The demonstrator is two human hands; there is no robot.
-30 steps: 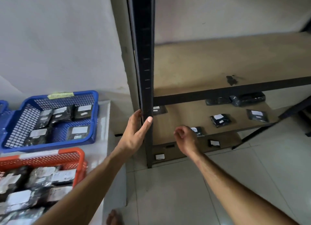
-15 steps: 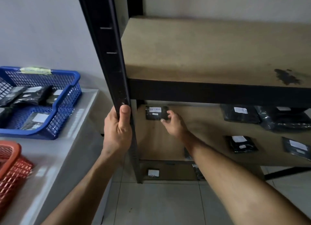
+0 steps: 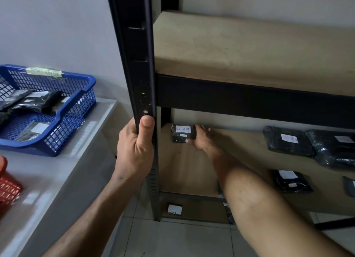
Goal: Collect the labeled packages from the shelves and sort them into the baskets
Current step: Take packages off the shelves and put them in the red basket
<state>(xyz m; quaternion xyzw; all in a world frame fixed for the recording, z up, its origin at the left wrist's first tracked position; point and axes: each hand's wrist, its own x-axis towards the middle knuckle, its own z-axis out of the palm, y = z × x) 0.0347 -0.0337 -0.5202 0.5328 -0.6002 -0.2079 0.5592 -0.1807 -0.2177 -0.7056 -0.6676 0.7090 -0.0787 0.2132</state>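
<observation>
Left hand (image 3: 135, 151) wraps the black metal shelf post (image 3: 134, 55); right hand (image 3: 201, 139) pinches a package (image 3: 182, 134).
Glossy black plastic pouch, white label handwritten "RETURN", on the brown board shelf (image 3: 240, 160).

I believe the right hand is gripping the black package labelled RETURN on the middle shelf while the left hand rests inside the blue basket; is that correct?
Not quite. In the head view the left hand is not in the blue basket; it grips the black shelf upright. The rest holds: the right hand grips the RETURN package on the middle shelf.
</observation>
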